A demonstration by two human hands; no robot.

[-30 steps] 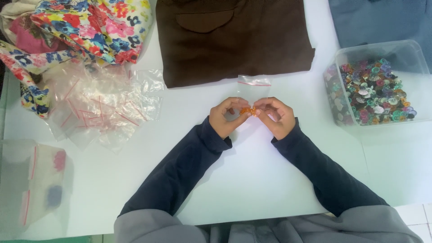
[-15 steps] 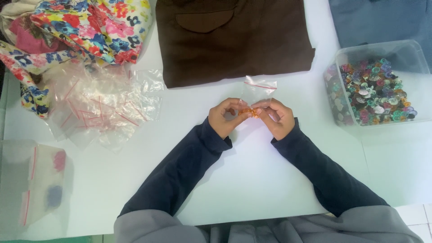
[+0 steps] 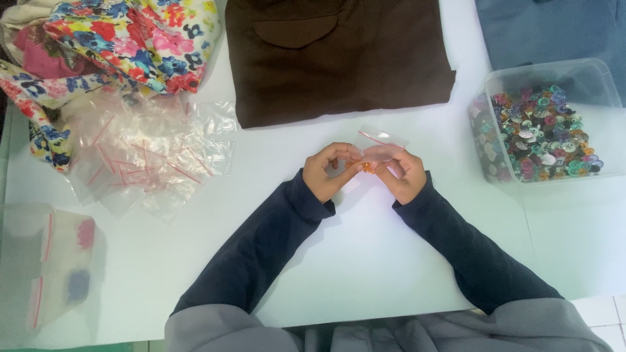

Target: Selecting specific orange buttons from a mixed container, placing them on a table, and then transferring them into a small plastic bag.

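Both hands meet at the middle of the white table [image 3: 365,261]. The left hand [image 3: 328,172] and right hand [image 3: 403,173] pinch a small clear plastic zip bag with a red seal strip [image 3: 381,145], which sticks up just beyond the fingertips. A tiny orange object [image 3: 367,167] sits between the fingers, too small to identify. Left of the grip lies a heap of empty clear zip bags [image 3: 147,163]; right of it, a clear plastic tub of coloured buttons [image 3: 544,130], partly hazy.
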